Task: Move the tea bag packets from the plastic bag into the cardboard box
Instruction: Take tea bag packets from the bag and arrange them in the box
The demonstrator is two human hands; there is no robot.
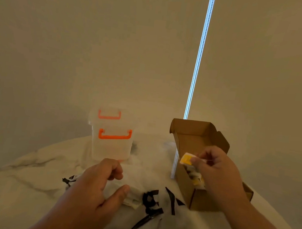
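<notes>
A white plastic bag (149, 202) with black lettering lies crumpled on the table in front of me. My left hand (101, 183) rests on its left part, fingers curled into the plastic. An open brown cardboard box (190, 192) stands to the right, lid flap up, with several yellow and white tea bag packets (196, 179) inside. My right hand (217, 168) hovers over the box and pinches one yellow and white tea bag packet (186, 159) between thumb and fingers.
A clear plastic container (111, 142) with orange handles stands behind the bag, left of the box. The round white marble table (29, 185) curves away on both sides. A pale blind with a bead chain (197, 63) hangs behind.
</notes>
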